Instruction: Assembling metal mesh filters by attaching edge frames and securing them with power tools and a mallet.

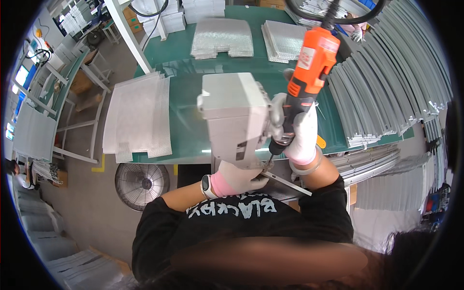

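My right hand (304,137), in a white glove with a pink cuff, wraps round the dark lower body of an orange electric screwdriver (311,63) hanging from above. Its bit points down beside a grey box-shaped machine (232,106) at the table's front edge. My left hand (239,179), gloved alike, is closed on the end of a metal panel (290,184) with a narrow, pale, holed edge. The bit's tip is close to that end; whether it touches a screw there cannot be made out. Part of the left fingers is hidden under the machine.
Wrapped flat panels (137,113) lie on the green table (186,130) at left, with more stacks (222,38) behind. Many grey panels (386,72) stand in rows at right. A round floor fan (142,183) is below left. A white post (130,36) rises at the table's left.
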Tool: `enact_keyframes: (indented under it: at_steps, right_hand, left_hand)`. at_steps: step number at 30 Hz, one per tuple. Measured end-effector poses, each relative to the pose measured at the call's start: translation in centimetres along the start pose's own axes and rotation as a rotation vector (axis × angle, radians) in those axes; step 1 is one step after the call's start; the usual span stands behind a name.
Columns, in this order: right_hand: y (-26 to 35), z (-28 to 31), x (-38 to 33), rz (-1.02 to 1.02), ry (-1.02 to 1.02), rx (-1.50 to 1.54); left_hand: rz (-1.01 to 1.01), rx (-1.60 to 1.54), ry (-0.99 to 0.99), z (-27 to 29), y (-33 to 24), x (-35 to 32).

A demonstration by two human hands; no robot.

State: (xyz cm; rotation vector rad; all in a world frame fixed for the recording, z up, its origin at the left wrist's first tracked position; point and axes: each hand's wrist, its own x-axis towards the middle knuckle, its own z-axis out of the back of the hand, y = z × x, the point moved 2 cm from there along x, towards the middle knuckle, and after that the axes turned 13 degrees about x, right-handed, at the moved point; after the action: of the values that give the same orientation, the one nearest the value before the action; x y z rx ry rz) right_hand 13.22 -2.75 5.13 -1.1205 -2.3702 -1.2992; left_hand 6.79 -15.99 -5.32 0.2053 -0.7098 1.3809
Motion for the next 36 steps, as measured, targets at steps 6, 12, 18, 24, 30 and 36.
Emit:
enact_keyframes:
  at_steps: [6,12,18,24,30,36]
  right_hand:
    - [-0.8,1.8,-0.9,-0.064,0.010,0.157]
    - [-1.3,2.1,-1.8,-0.080,-0.012,0.233]
    - [-1.8,2.5,-1.7,-0.095,0.041,0.258]
    - [1.7,0.9,3.6,0.061,0.057,0.110]
    - [10.4,-1.5,11.8,0.466,-0.051,-0.756]
    - [14.2,-3.7,12.4,0.572,0.114,-1.308]
  left_hand:
    - [-0.082,-0.091,0.018,-1.5,0.5,-0.5]
    - [-0.082,-0.056,0.356,-4.2,1.6,-2.2]
    - [-0.085,-0.036,0.216,-5.2,1.8,-3.1]
    - [-0.092,0.105,-0.066,0.4,1.3,0.9]
    - [-0.042,0.231,-0.121,2.5,2.6,1.6]
    - [-0.021,0.252,-0.071,7.5,4.1,4.7]
